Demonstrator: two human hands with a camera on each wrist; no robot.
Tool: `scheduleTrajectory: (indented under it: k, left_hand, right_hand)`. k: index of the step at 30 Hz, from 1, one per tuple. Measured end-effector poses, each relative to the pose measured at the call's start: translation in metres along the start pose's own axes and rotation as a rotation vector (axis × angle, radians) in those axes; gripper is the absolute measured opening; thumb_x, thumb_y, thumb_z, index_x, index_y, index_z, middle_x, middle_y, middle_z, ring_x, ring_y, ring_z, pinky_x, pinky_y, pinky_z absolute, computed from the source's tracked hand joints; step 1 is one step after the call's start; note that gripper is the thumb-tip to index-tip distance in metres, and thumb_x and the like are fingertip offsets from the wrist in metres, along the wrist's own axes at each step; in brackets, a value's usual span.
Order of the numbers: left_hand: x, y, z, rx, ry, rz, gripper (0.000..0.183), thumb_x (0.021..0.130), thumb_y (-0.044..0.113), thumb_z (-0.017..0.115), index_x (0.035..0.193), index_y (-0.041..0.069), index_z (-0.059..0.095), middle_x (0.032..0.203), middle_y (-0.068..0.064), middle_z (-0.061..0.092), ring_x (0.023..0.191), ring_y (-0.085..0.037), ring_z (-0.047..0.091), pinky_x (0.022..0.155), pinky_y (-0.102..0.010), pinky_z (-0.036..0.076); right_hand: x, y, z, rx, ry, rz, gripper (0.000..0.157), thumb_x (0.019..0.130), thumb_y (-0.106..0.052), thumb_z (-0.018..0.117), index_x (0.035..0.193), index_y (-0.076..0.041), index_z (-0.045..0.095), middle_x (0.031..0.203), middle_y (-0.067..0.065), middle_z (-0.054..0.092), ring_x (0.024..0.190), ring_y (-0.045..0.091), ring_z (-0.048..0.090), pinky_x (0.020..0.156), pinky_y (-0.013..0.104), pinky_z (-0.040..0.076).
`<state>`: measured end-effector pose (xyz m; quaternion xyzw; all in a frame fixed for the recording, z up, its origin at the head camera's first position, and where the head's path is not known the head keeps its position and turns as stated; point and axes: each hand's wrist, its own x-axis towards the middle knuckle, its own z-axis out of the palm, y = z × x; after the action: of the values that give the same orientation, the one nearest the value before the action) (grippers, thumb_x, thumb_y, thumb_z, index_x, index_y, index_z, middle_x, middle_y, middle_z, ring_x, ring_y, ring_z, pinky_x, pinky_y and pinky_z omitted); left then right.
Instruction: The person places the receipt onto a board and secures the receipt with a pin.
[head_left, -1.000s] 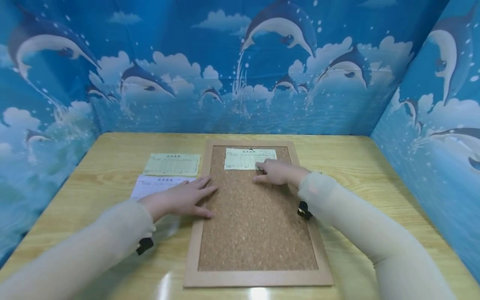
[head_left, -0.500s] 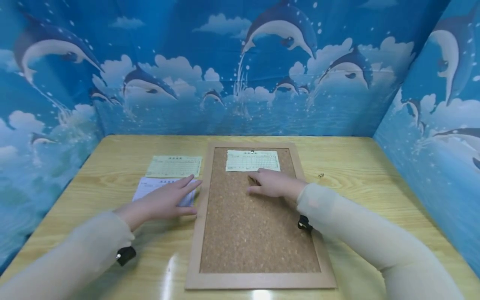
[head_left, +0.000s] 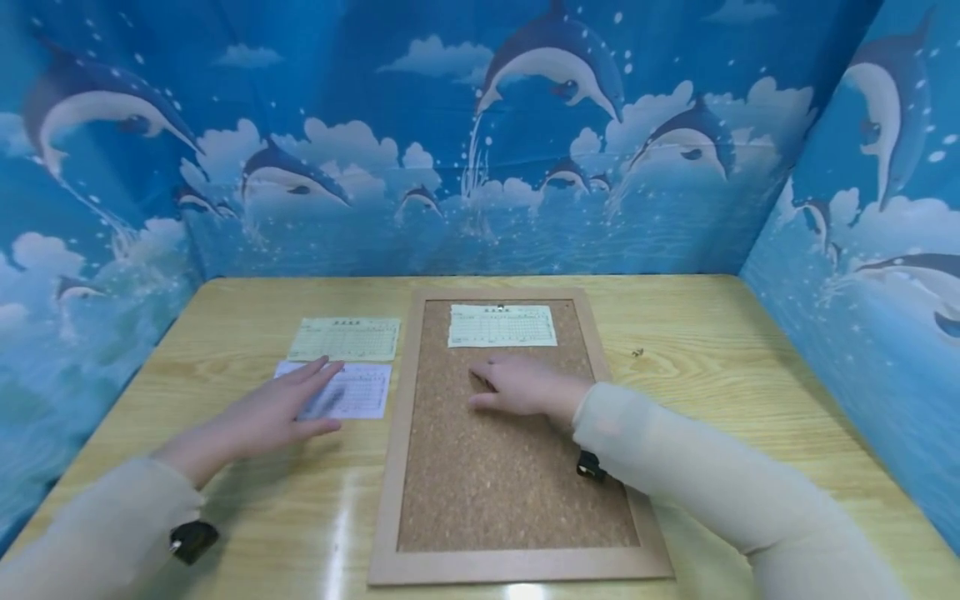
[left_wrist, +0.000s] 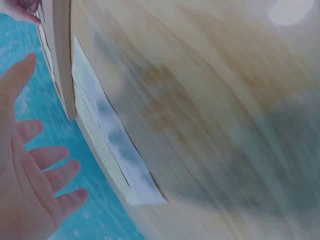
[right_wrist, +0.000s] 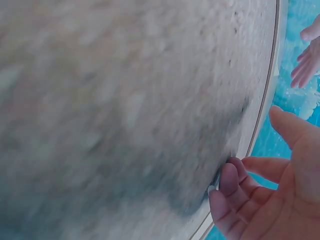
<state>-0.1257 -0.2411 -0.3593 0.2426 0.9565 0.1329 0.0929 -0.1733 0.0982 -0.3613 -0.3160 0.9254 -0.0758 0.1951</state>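
Draws L hand (head_left: 262,412) off board (head_left: 510,492) to above white slip (head_left: 363,392); holds it spread, empty. Drops R hand (head_left: 525,385) lower over board, clear of pinned green slip (head_left: 502,327) nr top; bends it loosely, gripping nothing visible. Prob. done w/ pinning.

White glare on tabletop (left_wrist: 225,75), soft shadows

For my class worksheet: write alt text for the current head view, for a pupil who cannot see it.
A person's right hand is over a framed corkboard, just below a green paper form pinned near its top. The left hand is over part of a white form, with a second green form lying beyond it on the wood-grain table.
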Motion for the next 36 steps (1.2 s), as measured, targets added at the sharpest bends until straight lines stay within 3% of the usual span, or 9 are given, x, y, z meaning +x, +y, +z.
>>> scheduleTrajectory:
  k: [7,12,16,20,25,28,36]
  left_hand:
    - [-0.015,-0.016,-0.005,0.013,0.029,-0.129,0.083,0.088,0.054,0.054,0.145,-0.001,0.028,0.144,-0.032,0.025,0.127,-0.051,0.027,0.098,-0.063,0.025]
    - [-0.02,-0.02,-0.01,-0.008,0.042,-0.233,0.081,0.09,0.052,0.052,0.145,-0.002,0.026,0.142,-0.032,0.027,0.125,-0.052,0.028,0.096,-0.065,0.025]
    - [-0.024,-0.029,-0.013,-0.004,0.052,-0.29,0.077,0.09,0.046,0.056,0.142,-0.005,0.03,0.138,-0.034,0.032,0.122,-0.054,0.031,0.093,-0.067,0.027]
    - [-0.025,-0.045,-0.012,0.038,0.025,-0.352,0.078,0.089,0.047,0.058,0.138,-0.009,0.034,0.133,-0.036,0.036,0.116,-0.056,0.036,0.088,-0.067,0.032]
    - [-0.022,-0.065,-0.007,0.082,-0.035,-0.435,0.079,0.088,0.046,0.059,0.131,-0.017,0.038,0.126,-0.039,0.042,0.108,-0.056,0.043,0.082,-0.063,0.039]
    - [-0.019,-0.071,-0.006,0.077,-0.041,-0.439,0.074,0.089,0.043,0.059,0.126,-0.018,0.043,0.121,-0.039,0.046,0.105,-0.055,0.046,0.079,-0.061,0.041]
    - [0.002,-0.073,-0.012,0.024,-0.04,-0.431,0.064,0.089,0.042,0.059,0.118,-0.015,0.054,0.118,-0.036,0.051,0.106,-0.052,0.047,0.084,-0.06,0.04]
  right_hand:
    - [0.011,-0.021,0.002,0.013,-0.008,-0.048,0.064,0.093,-0.05,0.048,0.142,-0.011,0.039,0.135,0.009,0.048,0.121,0.023,0.047,0.098,0.038,0.039]
    - [0.016,-0.032,0.002,-0.026,-0.011,-0.092,0.061,0.093,-0.05,0.048,0.14,-0.012,0.043,0.123,0.006,0.055,0.11,0.018,0.053,0.091,0.036,0.043]
    - [0.02,-0.04,0.003,-0.024,-0.013,-0.111,0.06,0.093,-0.05,0.048,0.14,-0.012,0.043,0.128,0.006,0.053,0.116,0.019,0.05,0.095,0.035,0.04]
    - [0.023,-0.046,0.005,-0.026,-0.018,-0.116,0.063,0.093,-0.049,0.048,0.142,-0.01,0.04,0.137,0.008,0.048,0.124,0.021,0.045,0.101,0.034,0.036]
    - [0.023,-0.049,0.007,-0.025,-0.023,-0.128,0.062,0.093,-0.048,0.05,0.141,-0.01,0.041,0.126,0.007,0.053,0.11,0.017,0.053,0.09,0.033,0.043]
    - [0.022,-0.051,0.006,-0.032,-0.027,-0.128,0.061,0.093,-0.047,0.05,0.141,-0.01,0.04,0.124,0.007,0.053,0.107,0.017,0.054,0.087,0.033,0.044]
    - [0.023,-0.053,0.003,-0.047,-0.044,-0.099,0.062,0.094,-0.046,0.05,0.143,-0.011,0.037,0.139,0.011,0.044,0.123,0.024,0.046,0.1,0.036,0.037]
